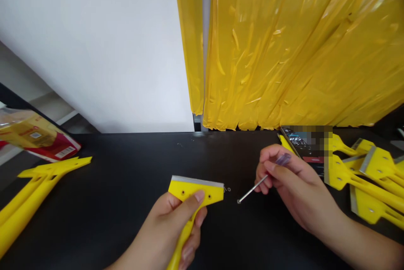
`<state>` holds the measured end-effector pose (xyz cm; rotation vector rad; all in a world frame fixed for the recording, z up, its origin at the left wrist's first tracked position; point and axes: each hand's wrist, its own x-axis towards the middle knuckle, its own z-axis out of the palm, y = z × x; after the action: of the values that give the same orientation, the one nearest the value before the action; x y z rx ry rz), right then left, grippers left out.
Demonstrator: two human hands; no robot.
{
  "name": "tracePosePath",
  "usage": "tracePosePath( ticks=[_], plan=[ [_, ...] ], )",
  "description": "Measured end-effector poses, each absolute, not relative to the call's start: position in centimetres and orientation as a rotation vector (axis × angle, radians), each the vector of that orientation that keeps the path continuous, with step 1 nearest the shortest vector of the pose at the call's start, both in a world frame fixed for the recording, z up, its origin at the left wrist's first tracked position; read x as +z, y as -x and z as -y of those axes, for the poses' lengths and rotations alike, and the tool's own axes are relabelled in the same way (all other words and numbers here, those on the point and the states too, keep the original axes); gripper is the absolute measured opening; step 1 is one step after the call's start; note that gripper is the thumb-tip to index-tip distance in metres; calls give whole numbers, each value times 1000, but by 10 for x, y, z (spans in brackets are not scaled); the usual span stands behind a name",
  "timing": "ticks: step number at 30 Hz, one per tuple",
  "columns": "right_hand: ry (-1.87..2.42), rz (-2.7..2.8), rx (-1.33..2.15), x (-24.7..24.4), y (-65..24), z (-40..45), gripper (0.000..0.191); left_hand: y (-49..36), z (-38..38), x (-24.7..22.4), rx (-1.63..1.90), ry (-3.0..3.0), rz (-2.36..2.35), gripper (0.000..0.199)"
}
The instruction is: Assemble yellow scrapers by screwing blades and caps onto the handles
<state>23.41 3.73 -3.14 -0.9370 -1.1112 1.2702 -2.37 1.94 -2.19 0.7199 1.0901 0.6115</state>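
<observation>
My left hand is wrapped round the handle of a yellow scraper, thumb pressed on its head. A metal blade runs along the scraper's top edge, and two screw holes show in the head. My right hand pinches a screwdriver with a purplish see-through handle, its shaft pointing down and left. Something small and shiny, perhaps a screw, sits at the screwdriver's tip, apart from the scraper. Just right of the scraper head, a few tiny metal parts lie on the black table.
Several yellow scrapers with blades are piled at the right, beside a phone. Yellow scraper parts lie at the left, by a red and gold packet. Yellow plastic sheeting and a white panel stand behind the black table.
</observation>
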Motion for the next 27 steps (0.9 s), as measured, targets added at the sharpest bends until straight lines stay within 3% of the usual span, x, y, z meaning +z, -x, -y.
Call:
tracePosePath(
  ticks=[14, 27],
  plan=[
    [928, 1235, 1404, -18, -228, -3, 16, 24, -20, -21, 504, -717, -861, 32],
    [905, 1263, 1449, -18, -228, -6, 14, 23, -20, -23, 504, -721, -844, 28]
  ],
)
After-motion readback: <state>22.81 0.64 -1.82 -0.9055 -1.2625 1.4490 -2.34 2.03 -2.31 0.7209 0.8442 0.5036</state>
